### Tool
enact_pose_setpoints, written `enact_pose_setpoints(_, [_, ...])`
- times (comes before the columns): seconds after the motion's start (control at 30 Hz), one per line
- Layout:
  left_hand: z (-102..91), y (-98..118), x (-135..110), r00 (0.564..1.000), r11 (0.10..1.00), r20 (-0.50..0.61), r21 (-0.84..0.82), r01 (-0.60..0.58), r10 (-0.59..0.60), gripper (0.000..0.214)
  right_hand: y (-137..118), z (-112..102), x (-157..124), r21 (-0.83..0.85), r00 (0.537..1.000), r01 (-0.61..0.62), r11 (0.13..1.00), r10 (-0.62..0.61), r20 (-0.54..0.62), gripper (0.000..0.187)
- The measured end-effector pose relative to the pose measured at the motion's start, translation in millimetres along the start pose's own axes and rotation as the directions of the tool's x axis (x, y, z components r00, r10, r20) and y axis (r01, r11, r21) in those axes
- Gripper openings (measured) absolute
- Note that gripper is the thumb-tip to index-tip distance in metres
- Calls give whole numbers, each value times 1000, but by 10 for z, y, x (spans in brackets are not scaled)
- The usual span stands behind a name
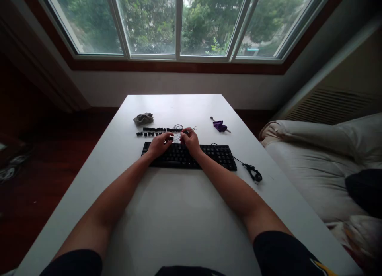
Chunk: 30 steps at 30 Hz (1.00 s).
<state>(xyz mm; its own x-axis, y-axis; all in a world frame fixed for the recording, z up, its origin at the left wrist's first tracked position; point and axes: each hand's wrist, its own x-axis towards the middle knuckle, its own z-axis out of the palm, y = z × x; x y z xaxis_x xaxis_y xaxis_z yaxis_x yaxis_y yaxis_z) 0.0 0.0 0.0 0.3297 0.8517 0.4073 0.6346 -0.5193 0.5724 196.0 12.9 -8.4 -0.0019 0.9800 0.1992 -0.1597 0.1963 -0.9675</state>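
A black keyboard lies across the white table, and both hands are over its back edge. My right hand is closed around a wire keycap puller, whose thin wires stick out on both sides of the fingers. Left of it, my left hand has its fingers curled, with a small black keycap showing at the fingertips near the puller's wires. Loose black keycaps lie in two rows behind the keyboard; the hands partly hide the nearer row.
A grey crumpled cloth sits at the back left of the white table. At the back right lies a brush-like stick with purple cloth around it. The coiled keyboard cable rests to the right. A pale sofa stands beside the table.
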Motion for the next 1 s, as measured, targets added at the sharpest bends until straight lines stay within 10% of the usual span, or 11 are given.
enact_pose_setpoints(0.47, [16, -92, 44, 990, 977, -116, -205, 51, -76, 22, 20, 4, -24, -155, 955, 237, 959, -201, 217, 23])
enact_pose_setpoints(1.0, [-17, -68, 35, 991, 988, -81, -126, 92, -102, 29, -45, 4, -40, -138, 989, 143, 980, -138, 50, 27])
